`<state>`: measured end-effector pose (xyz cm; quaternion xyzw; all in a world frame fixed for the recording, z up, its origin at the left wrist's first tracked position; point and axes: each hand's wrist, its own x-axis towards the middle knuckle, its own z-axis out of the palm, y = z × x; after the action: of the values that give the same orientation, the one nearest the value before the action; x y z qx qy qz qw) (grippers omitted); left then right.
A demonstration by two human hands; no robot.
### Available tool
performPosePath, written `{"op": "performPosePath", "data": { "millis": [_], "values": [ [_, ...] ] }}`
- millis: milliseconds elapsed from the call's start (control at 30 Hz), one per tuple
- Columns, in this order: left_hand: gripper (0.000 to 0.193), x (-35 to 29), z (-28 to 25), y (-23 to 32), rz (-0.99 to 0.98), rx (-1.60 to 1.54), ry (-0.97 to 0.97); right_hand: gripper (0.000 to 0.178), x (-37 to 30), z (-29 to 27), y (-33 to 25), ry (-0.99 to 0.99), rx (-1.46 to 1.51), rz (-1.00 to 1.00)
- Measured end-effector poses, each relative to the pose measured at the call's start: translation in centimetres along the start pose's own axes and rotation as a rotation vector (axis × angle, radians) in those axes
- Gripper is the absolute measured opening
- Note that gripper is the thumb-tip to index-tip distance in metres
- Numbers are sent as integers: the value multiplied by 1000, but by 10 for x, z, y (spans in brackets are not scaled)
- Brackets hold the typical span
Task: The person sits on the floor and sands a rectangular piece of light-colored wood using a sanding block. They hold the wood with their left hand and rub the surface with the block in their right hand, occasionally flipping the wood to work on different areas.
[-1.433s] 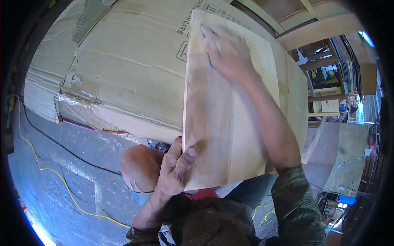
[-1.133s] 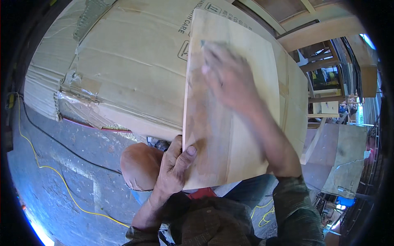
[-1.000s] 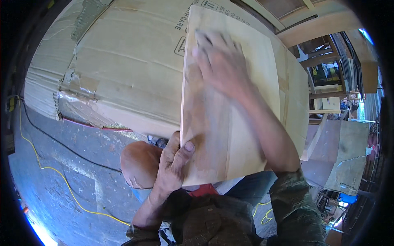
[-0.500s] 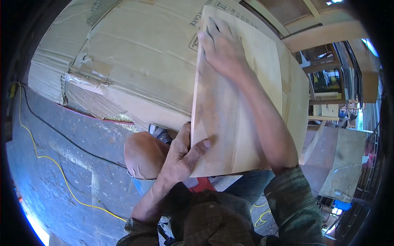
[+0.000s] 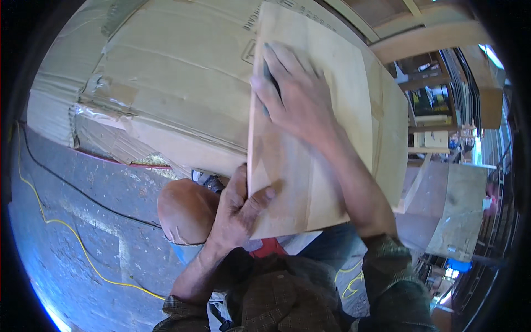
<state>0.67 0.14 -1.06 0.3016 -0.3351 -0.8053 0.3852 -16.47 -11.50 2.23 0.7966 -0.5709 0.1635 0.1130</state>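
A pale wooden board (image 5: pixel 290 191) lies slanting away from me, its near end by my lap and its far part over a large cardboard box. My left hand (image 5: pixel 235 216) clasps the near left edge, thumb on the top face and fingers round the side. On the board's upper half, my right hand (image 5: pixel 301 102) presses down a dark thin piece that looks like sandpaper (image 5: pixel 269 77). Most of that piece is hidden beneath the palm and fingers; a strip shows between thumb and forefinger.
The taped, creased cardboard box (image 5: pixel 177 83) fills the far left and middle. A yellow cord (image 5: pixel 77 238) and a black cable (image 5: pixel 83 191) run over the worn floor at left. Wooden frames and shelving (image 5: pixel 437 105) stand at right. My bare knee (image 5: pixel 185 210) is beside my left hand.
My right hand has slid nearer to me along the board with the dark piece under it. My left hand keeps its hold on the edge. The whole view has shifted slightly.
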Motion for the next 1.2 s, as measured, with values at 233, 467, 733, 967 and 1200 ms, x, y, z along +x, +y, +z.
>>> {"op": "performPosePath", "data": {
  "millis": [233,467,733,967,1200],
  "values": [
    [40,2,5,5,1,-12,-59,57,46,13,42,-113,-15,163],
    [46,-2,0,0,-25,-50,-48,57,35,11,34,-112,-49,155],
    [45,0,1,1,37,-97,-23,56,33,14,35,-26,-12,-18],
    [42,4,4,3,4,-68,-26,52,43,9,36,-90,-70,130],
    [42,-1,0,1,-6,-74,-26,52,45,10,42,-90,-124,59]
  ]
}}
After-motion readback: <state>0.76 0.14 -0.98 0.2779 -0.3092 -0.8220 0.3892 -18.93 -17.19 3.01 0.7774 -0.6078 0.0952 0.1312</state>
